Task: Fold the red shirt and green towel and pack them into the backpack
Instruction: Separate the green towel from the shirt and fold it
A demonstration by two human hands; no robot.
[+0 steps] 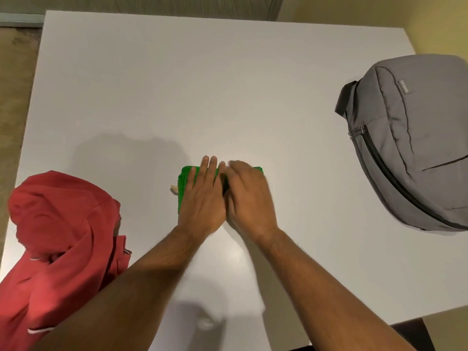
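Green towel (186, 184), folded small, lies under my flat left hand (202, 198) and right hand (249, 196); red shirt (63, 236) crumpled left, grey backpack (415, 138) zipped right, label unreadable.

A bright green towel (186, 183), a red shirt (60, 224) with thin white trim, and a grey backpack (415, 138) with a black zip lie on the white counter (202, 84).

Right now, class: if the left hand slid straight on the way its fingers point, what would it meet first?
Probably nothing. The left hand lies flat on the towel, fingers pointing toward the far edge of the table. Past the towel that line shows only bare tabletop; the backpack sits well off to the right.
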